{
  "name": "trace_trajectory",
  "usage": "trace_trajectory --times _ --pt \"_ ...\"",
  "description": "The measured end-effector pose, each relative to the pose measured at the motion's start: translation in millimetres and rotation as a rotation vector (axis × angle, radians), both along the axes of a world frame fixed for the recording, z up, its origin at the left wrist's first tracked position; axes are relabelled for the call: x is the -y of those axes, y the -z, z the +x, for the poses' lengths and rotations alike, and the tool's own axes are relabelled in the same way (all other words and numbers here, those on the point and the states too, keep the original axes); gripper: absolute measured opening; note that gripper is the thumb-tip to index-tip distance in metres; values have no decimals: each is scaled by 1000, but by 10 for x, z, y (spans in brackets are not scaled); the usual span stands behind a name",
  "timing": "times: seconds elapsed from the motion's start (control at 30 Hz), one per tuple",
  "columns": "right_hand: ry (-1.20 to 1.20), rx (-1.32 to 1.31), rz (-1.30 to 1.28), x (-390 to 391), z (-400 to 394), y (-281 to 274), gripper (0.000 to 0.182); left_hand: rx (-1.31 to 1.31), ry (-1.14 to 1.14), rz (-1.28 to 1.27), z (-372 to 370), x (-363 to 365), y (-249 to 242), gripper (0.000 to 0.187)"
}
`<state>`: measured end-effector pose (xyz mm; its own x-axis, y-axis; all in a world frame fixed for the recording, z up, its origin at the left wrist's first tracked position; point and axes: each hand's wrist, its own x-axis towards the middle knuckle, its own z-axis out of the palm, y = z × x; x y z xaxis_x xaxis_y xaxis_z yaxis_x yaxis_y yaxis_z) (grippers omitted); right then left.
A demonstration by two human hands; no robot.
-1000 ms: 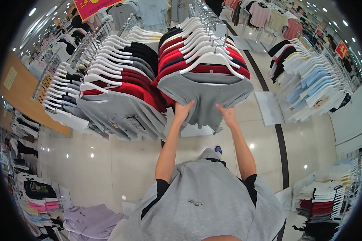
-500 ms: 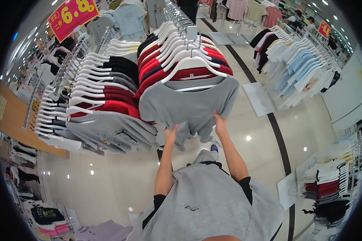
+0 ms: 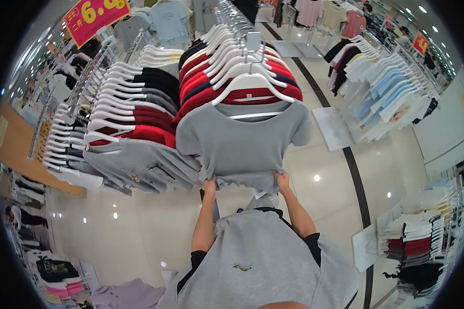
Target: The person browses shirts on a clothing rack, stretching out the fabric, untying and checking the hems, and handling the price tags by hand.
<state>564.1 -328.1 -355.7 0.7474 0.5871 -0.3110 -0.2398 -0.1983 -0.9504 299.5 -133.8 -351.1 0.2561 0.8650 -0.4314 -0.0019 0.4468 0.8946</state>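
Note:
A grey T-shirt hangs at the front of the middle rack on a white hanger. Its lower part is stretched taut between my two hands, the bottom edge gathered below them. My left hand grips the shirt's left side near the hem. On the opposite side, my right hand is closed on the fabric at about the same height. Behind it hang red shirts on more white hangers. To the left, a light grey printed shirt hangs near my left hand.
A red and yellow price sign stands above the left racks. Across the aisle is a rack of white and light blue shirts. Another clothes rack is at lower right. A lilac garment lies at lower left.
Both hands have pulled the shirt's lower part down and straight, so the loose, bunched fabric is now flat and taut. My hands are slightly lower.

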Motion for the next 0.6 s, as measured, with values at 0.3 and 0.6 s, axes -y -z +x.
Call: trace_trajectory --times 0.3,0.6 --pt "298 309 3 -67 76 317 33 -54 -7 -6 98 -14 75 38" --pt "-25 499 -179 -232 -71 174 32 -306 327 197 810 426 16 43"
